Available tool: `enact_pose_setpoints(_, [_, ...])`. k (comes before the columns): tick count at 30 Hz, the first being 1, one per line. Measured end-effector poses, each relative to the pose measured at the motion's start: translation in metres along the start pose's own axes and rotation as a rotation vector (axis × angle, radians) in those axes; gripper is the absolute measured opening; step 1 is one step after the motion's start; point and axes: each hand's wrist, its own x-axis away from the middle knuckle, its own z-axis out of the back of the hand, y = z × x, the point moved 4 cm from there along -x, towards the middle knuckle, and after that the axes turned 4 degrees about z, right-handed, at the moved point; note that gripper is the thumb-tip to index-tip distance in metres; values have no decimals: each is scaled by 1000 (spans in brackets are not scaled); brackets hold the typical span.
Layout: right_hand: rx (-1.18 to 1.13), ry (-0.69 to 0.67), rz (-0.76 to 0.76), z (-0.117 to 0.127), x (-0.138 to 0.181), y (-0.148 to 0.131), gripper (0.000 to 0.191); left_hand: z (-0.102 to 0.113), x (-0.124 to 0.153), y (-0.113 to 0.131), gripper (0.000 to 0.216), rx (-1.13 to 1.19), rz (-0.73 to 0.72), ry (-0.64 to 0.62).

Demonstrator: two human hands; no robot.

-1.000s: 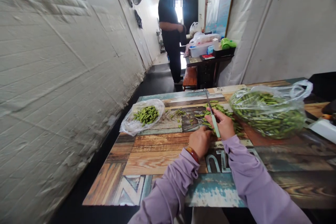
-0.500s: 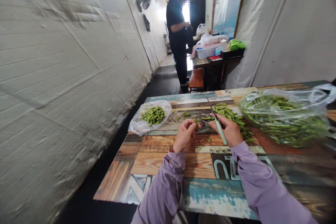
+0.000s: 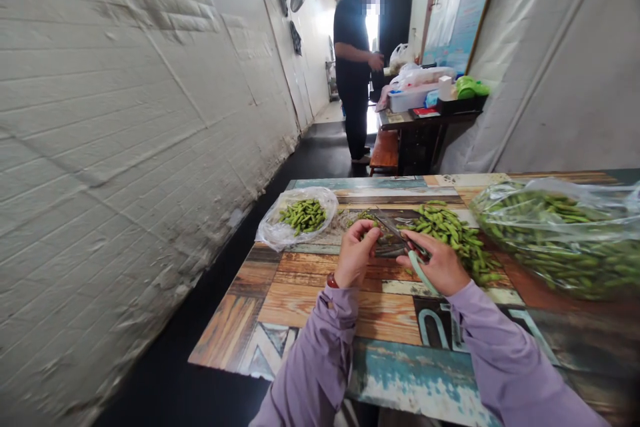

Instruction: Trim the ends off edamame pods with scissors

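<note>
My right hand is closed around scissors with pale green handles. Their blades are slightly apart and reach left to the fingertips of my left hand. That hand pinches a green edamame pod, mostly hidden by the fingers. Just beyond the right hand lies a loose pile of edamame pods. Small green trimmings are scattered on the table behind the left hand. To the left, more pods rest on a clear plastic bag spread open.
A large clear bag full of edamame takes up the right of the patterned table. Beyond the table, a person in dark clothes stands beside a second table with a plastic tub and bags. A white wall runs along the left.
The scissors have swung from pointing away to pointing left, with their blades opened beside the left fingertips. My view has turned a little left. The person's arm in the background has shifted.
</note>
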Motion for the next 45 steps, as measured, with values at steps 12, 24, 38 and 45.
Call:
enact_pose_setpoints(12, [74,-38,71,-2,0,-4,49,3,-2,2,8,-297,-215,39])
enact_pose_setpoints(24, [95,-68,61,-3,-1,1,48,1,0,11,15,-496,-313,89])
enact_pose_setpoints(38, [68,-72,17,-3,-1,1,45,2,-4,2,16,-413,-220,52])
enact_pose_setpoints(45, [-42,-32,-89,-3,-2,6,45,5,-5,-3,26,-137,-40,68])
